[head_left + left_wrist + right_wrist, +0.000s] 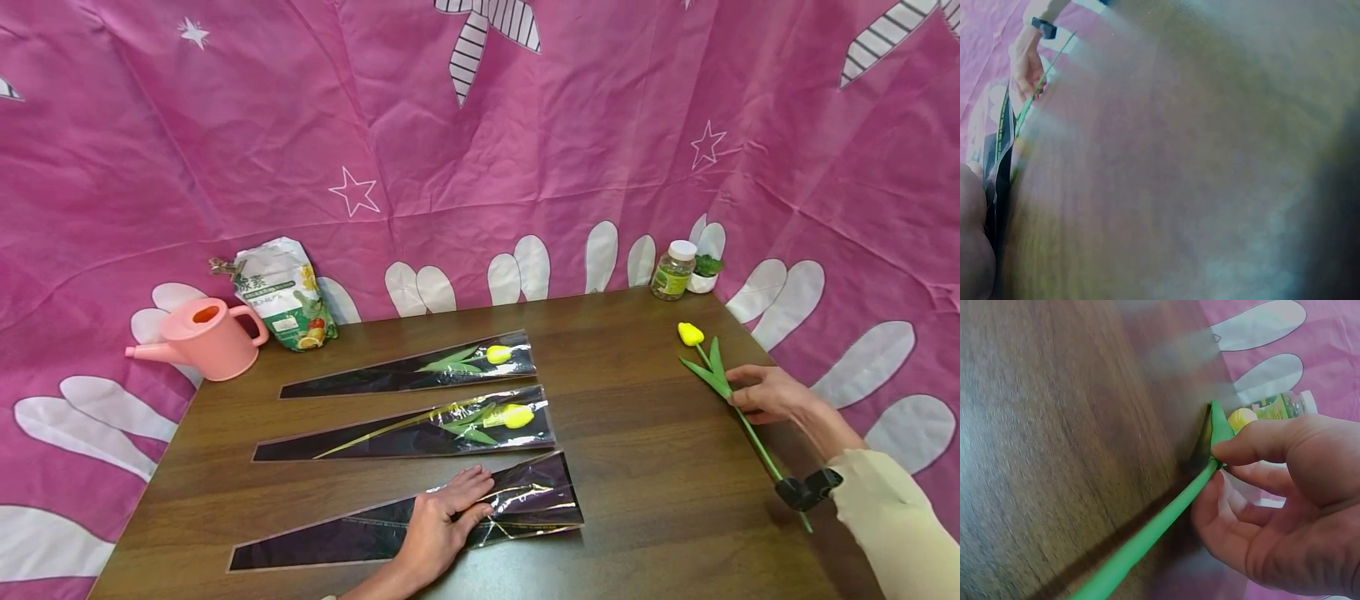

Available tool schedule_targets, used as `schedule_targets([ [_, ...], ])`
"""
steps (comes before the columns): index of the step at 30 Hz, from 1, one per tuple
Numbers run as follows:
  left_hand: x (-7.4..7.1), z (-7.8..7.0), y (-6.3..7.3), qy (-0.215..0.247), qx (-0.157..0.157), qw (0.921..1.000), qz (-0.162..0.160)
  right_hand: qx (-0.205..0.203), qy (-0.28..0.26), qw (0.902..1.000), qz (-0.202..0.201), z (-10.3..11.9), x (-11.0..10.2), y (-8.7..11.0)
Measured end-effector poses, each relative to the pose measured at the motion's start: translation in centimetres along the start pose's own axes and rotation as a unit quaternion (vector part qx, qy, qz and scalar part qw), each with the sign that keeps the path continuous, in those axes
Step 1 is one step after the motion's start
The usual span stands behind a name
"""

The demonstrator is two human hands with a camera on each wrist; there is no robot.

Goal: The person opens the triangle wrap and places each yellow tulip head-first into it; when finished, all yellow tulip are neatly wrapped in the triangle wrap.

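On the right side of the table, my right hand (768, 394) pinches an artificial yellow tulip (757, 442) by its green stem, just below the leaves. In the right wrist view, thumb and fingertips meet on the stem (1147, 540). My left hand (444, 521) rests on the nearest clear-and-black flower sleeve (330, 537), fingers extended across it and thumb spread apart. That sleeve has no flower visible in it. Behind it lie a middle sleeve (300, 448) and a far sleeve (322, 386), each with a yellow tulip inside.
A pink watering can (213, 346) and a white-and-green bag (281, 292) stand at the back left. At the back right are a jar with a white lid (672, 273) and a small potted plant (705, 273). Pink patterned cloth (450, 167) hangs around the wooden table (630, 375).
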State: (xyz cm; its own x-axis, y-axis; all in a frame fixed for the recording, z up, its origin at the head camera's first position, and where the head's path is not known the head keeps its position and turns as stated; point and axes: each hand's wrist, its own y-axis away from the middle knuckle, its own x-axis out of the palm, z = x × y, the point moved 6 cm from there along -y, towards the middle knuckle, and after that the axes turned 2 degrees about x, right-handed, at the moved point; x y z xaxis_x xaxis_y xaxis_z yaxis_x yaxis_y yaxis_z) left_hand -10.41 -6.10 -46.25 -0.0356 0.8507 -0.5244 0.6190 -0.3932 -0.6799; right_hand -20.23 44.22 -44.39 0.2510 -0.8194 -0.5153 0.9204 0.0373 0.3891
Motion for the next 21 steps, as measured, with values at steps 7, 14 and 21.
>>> schedule_targets([
  [7,-0.1,-0.3,-0.2,0.0,0.009,0.9999,-0.007,-0.013,-0.07,0.9973,0.02,-0.4,1.0,0.1],
  [14,-0.1,-0.4,-0.2,0.002,0.011,0.9999,-0.011,-0.049,-0.163,0.9848,0.034,-0.1,2.0,0.5],
  [21,0.0,-0.2,-0.1,-0.001,0.006,1.0,-0.007,-0.098,-0.302,0.9463,0.061,0.8,3.1,1.4],
])
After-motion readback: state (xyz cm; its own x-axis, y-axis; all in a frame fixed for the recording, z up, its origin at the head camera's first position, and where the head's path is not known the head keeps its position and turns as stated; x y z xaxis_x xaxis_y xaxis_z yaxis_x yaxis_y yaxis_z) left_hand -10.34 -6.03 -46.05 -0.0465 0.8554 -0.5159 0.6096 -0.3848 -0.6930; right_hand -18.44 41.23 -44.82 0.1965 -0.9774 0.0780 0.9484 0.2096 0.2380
